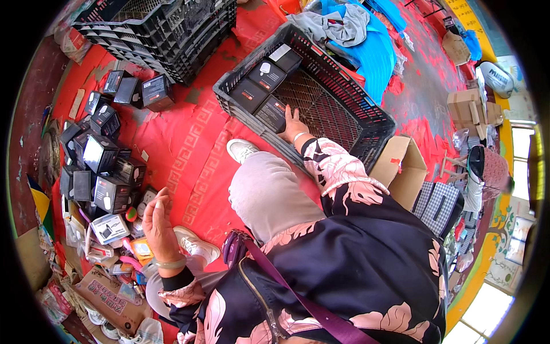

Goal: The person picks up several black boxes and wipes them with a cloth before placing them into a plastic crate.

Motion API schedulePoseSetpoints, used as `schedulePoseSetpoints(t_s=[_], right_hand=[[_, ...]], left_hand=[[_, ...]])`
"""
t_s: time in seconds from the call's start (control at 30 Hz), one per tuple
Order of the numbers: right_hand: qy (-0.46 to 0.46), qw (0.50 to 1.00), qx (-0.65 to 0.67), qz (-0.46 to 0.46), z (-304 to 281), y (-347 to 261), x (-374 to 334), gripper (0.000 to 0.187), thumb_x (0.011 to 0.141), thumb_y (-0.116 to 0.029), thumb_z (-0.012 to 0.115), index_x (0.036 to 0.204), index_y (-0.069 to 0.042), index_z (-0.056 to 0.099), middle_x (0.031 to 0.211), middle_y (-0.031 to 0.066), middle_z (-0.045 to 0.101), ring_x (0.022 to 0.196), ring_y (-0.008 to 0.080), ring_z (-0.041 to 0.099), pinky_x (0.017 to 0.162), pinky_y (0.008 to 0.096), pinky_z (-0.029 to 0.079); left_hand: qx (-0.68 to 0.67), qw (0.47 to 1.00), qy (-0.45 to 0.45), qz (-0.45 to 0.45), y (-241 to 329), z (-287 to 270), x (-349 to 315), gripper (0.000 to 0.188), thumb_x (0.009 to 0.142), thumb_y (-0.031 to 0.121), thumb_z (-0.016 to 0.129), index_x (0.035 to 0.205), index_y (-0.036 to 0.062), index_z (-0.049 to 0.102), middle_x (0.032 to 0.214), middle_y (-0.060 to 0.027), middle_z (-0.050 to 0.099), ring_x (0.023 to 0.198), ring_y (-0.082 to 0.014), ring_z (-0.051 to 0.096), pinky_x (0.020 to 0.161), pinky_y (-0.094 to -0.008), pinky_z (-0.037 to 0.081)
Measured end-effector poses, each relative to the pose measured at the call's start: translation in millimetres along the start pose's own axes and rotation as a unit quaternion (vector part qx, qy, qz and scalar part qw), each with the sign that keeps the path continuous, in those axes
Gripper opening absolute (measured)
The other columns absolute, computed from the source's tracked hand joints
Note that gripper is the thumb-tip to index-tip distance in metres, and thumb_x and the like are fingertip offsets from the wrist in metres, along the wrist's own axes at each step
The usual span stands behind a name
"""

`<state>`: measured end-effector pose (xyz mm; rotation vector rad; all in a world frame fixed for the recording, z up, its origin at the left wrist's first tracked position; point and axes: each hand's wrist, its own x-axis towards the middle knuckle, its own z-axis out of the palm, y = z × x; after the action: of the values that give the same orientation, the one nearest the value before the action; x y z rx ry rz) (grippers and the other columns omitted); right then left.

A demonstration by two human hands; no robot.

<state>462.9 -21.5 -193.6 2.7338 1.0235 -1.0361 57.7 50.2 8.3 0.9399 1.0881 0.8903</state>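
A black plastic crate (366,92) stands ahead of me, with several black cardboard boxes (267,75) packed in its left end. My right hand (293,125) reaches over the near wall and has its fingers on the nearest black box (271,113), at that box's right side. To the left, my left hand (158,226) is raised with slightly bent fingers, and nothing shows in it. It is close to a heap of similar black boxes (112,194) and a white box with a printed picture (110,229).
Stacked black crates (154,40) stand at the far left. Mixed small goods and a brown carton (109,298) lie at the lower left. An opened cardboard box (401,169) sits right of the crate. Blue plastic sheeting (372,63) and grey cloth (344,26) lie beyond it. Red patterned sheeting (195,126) covers the floor.
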Motion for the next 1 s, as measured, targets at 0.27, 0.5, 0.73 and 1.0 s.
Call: schedulePoseSetpoints(t_s=[0.27,0.5,0.73,1.0], right_hand=[[0.102,0.986,0.068,-0.117,14,29,25,0.118,0.056,-0.04,0.08,0.146,-0.021,0.006,0.148,0.0259,0.012,0.118,0.0401,0.048,0.096,0.0426,0.043],[0.039,0.996,0.014,-0.077,-1,-8,15,0.117,0.057,-0.043,0.078,0.147,-0.027,0.004,0.149,0.0259,0.008,0.119,0.0396,0.047,0.096,0.0422,0.043],[0.118,0.981,0.14,-0.059,-9,24,39,0.101,0.058,-0.039,0.077,0.14,-0.007,0.027,0.127,0.0263,0.045,0.114,0.0414,0.049,0.097,0.0393,0.041],[-0.125,0.585,0.801,0.027,-53,110,-9,0.054,0.077,-0.051,0.062,0.1,-0.002,0.063,0.093,0.0151,0.067,0.085,0.0301,0.064,0.081,0.0416,0.05]], left_hand=[[0.008,1.0,-0.014,-0.003,-5,1,6,0.02,0.094,0.013,0.049,0.099,-0.0015,0.062,0.116,-0.0142,0.06,0.108,-0.0196,0.056,0.096,-0.0315,0.041],[0.022,1.0,-0.017,-0.012,-13,-1,9,0.019,0.094,0.014,0.049,0.099,0.001,0.061,0.115,-0.0132,0.06,0.109,-0.0212,0.057,0.093,-0.033,0.046],[0.03,0.999,-0.028,0.019,2,8,6,0.021,0.094,0.013,0.049,0.099,-0.0014,0.062,0.114,-0.0134,0.061,0.107,-0.0191,0.056,0.095,-0.031,0.041],[0.029,0.999,-0.034,0.009,-1,9,-6,0.02,0.094,0.013,0.049,0.1,-0.0012,0.062,0.114,-0.0134,0.061,0.107,-0.0194,0.057,0.095,-0.0313,0.042]])
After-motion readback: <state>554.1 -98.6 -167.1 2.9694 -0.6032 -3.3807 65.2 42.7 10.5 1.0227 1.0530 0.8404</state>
